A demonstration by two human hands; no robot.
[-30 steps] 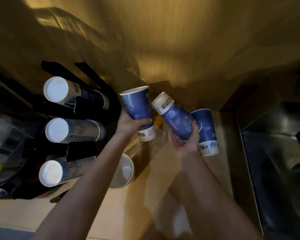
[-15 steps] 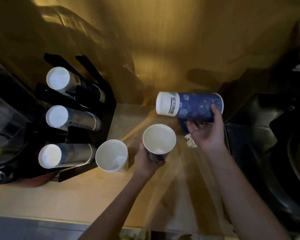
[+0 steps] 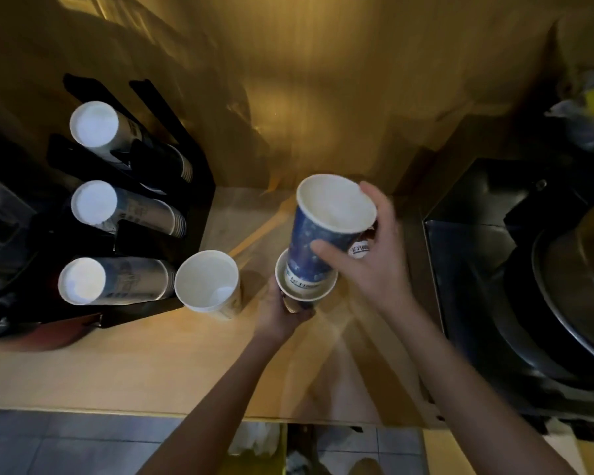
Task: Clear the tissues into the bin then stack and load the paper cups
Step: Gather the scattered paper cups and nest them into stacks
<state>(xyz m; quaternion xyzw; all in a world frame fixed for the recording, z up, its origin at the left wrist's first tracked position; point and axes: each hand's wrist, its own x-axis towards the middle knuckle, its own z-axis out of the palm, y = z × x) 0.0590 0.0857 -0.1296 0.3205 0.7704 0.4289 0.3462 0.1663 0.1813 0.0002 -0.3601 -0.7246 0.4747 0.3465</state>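
Six groups of cups show: three stacks [image 3: 117, 214] lying in the black rack [image 3: 199, 200] at the left, each with its white base toward the camera; one loose cup [image 3: 208, 282] standing open-mouthed on the counter [image 3: 117, 365], just beside the rack's near corner; a lower cup [image 3: 302, 298]; and a blue cup [image 3: 323, 241]. Part of a seventh, a white-bottomed cup [image 3: 360, 249], peeks out behind the right hand.

The counter is bare wood from the loose cup to its near edge, with tiled floor below. A dark steel basin [image 3: 528, 269] bounds it on the right, and a wooden wall [image 3: 323, 97] closes the back.

The left hand [image 3: 278, 313] is curled around the lower cup from underneath, holding it mouth-up. The right hand [image 3: 367, 265] is closed around the blue cup, thumb across its side and fingers behind the rim. The blue cup is tilted, its base sitting inside the lower cup's mouth, only partly nested. Both cups sit mid-counter, near the loose cup but apart from it.
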